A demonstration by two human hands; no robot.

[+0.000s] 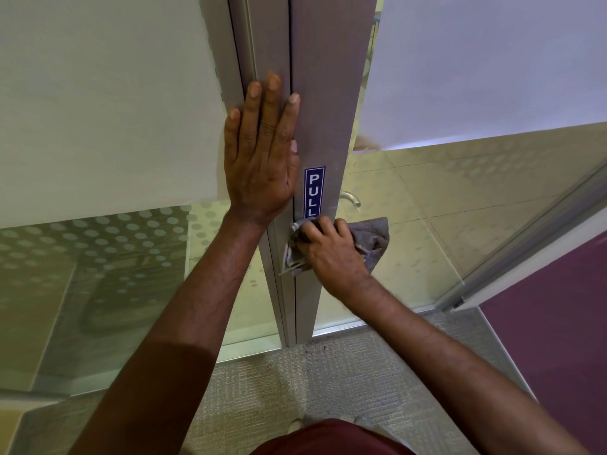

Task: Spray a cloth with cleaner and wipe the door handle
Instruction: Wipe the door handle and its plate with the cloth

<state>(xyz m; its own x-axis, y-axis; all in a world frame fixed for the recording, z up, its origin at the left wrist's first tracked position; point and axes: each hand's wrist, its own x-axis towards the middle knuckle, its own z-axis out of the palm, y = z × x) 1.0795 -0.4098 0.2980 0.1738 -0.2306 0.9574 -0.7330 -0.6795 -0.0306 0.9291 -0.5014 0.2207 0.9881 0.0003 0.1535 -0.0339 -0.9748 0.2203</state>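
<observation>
My right hand (331, 254) grips a grey cloth (374, 238) and presses it against the metal door frame (323, 93), just below a blue PULL sticker (313, 188). The near-side handle is hidden under the cloth and hand. A silver handle (350, 199) shows on the far side of the door through the glass. My left hand (262, 152) lies flat on the frame above, fingers spread and pointing up, holding nothing. No spray bottle is in view.
Frosted glass panels (108, 110) with dotted bands flank the frame on both sides. Grey carpet (312, 382) covers the floor below, with a purple area (558, 323) at the right. A second glass panel edge (525, 238) runs diagonally at the right.
</observation>
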